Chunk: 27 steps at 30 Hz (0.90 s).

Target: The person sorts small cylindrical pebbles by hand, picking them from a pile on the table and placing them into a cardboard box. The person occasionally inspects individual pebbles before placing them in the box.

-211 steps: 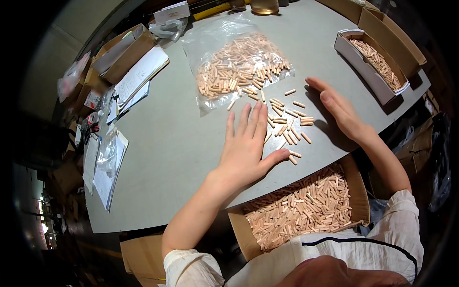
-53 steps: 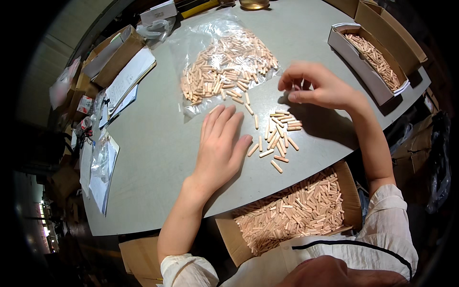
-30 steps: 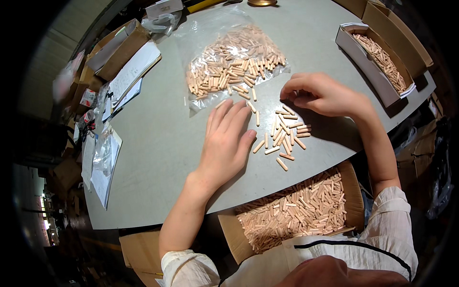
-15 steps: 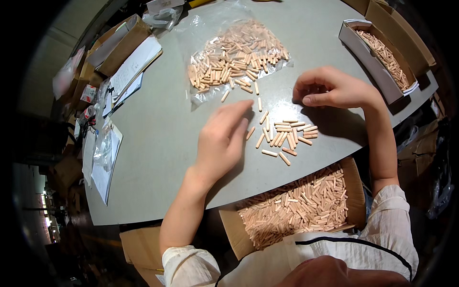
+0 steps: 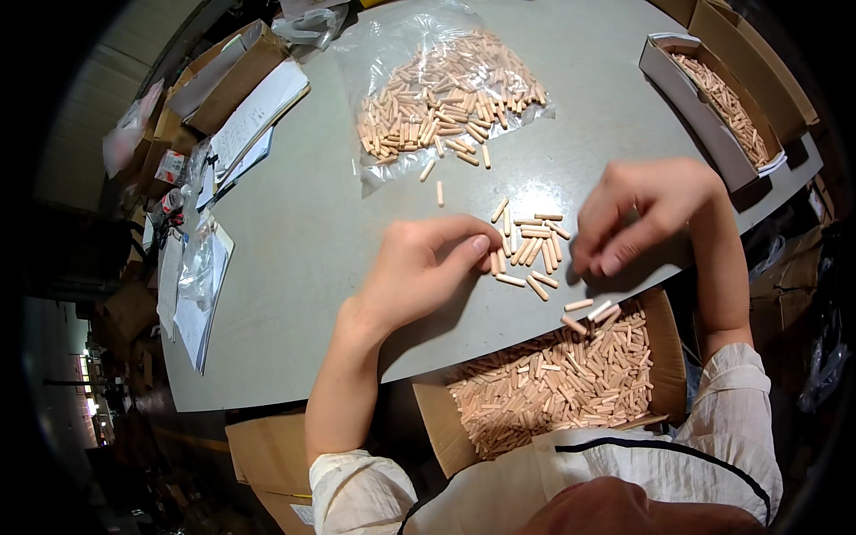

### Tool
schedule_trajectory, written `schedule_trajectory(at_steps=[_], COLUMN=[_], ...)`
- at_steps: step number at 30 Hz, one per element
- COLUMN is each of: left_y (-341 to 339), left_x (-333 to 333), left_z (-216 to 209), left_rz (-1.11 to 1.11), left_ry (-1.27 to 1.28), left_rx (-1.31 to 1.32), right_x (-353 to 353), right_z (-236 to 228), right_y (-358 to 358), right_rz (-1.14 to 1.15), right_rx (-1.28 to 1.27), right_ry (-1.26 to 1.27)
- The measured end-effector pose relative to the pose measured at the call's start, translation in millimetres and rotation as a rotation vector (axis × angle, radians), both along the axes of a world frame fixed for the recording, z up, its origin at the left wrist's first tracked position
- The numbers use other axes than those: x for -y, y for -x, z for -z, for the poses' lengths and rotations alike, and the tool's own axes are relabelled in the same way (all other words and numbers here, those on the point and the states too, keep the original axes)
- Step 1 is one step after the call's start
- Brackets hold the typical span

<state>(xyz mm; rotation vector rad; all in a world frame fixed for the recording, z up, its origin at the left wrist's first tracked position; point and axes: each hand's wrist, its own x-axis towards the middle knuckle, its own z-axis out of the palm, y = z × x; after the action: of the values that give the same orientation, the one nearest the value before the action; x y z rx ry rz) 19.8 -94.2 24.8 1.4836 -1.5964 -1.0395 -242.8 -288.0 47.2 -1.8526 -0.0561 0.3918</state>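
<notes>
My left hand (image 5: 428,267) is over the table with thumb and forefinger closed at their tips on a wooden dowel pin (image 5: 495,262) at the left side of a small loose group of dowels (image 5: 533,242). My right hand (image 5: 646,218), slightly blurred, hovers right of that group, its fingers bent but apart, with nothing visible in them. Just below it, several dowels (image 5: 579,305) are at the table's front edge, over the cardboard box (image 5: 664,357) full of dowels. Whether they touch the edge I cannot tell.
A clear plastic bag (image 5: 374,178) of dowels lies farther back, with a few dowels spilled before it. At the back right stands a long narrow box (image 5: 664,85) of dowels. Papers (image 5: 254,111), a clipboard and an open carton (image 5: 236,85) line the left side.
My right hand has come down toward the table's front edge, and several dowels have moved off toward the box. My left hand has moved nearer to the group and closed its fingertips.
</notes>
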Motion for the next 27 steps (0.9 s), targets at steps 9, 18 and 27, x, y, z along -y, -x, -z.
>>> schedule_trajectory(at_steps=[9, 18, 27], left_y=[-23, 5, -5], left_x=[16, 10, 12], left_z=[35, 22, 31], left_rz=[-0.343, 0.047, -0.168], left_ry=[0.508, 0.424, 0.43], left_rx=[0.559, 0.234, 0.436], right_x=[0, -25, 1], right_z=[34, 25, 39], right_y=[-21, -30, -25], right_rz=[0.612, 0.297, 0.636], right_rx=[0.37, 0.314, 0.362], right_ry=[0.351, 0.015, 0.275])
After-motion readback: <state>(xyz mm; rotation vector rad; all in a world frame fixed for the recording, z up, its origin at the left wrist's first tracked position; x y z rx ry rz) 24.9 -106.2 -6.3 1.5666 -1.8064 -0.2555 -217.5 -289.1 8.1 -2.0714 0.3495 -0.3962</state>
